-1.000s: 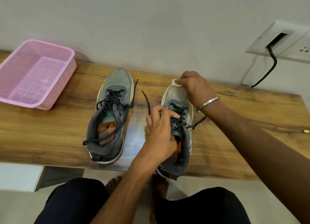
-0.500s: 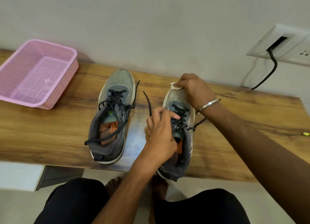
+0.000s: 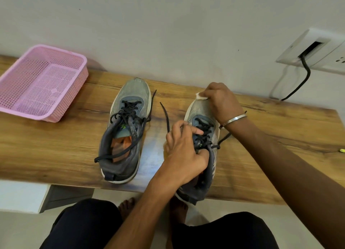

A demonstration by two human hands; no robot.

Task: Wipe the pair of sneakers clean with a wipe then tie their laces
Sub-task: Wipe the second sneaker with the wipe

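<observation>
Wiping is underway: our right hand (image 3: 222, 101) pinches the wipe (image 3: 200, 96) on the right sneaker's (image 3: 202, 146) toe, our left hand (image 3: 183, 151) grips its collar; laces (image 3: 128, 116) on both remain untied.

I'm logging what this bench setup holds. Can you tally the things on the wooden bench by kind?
Sneakers: 2, the left sneaker and the right sneaker
Wipes: 1, the white wipe on the right sneaker's toe
Baskets: 1, the pink basket
Small yellow item at the bench's right edge: 1, too small to identify
Total: 5
</observation>
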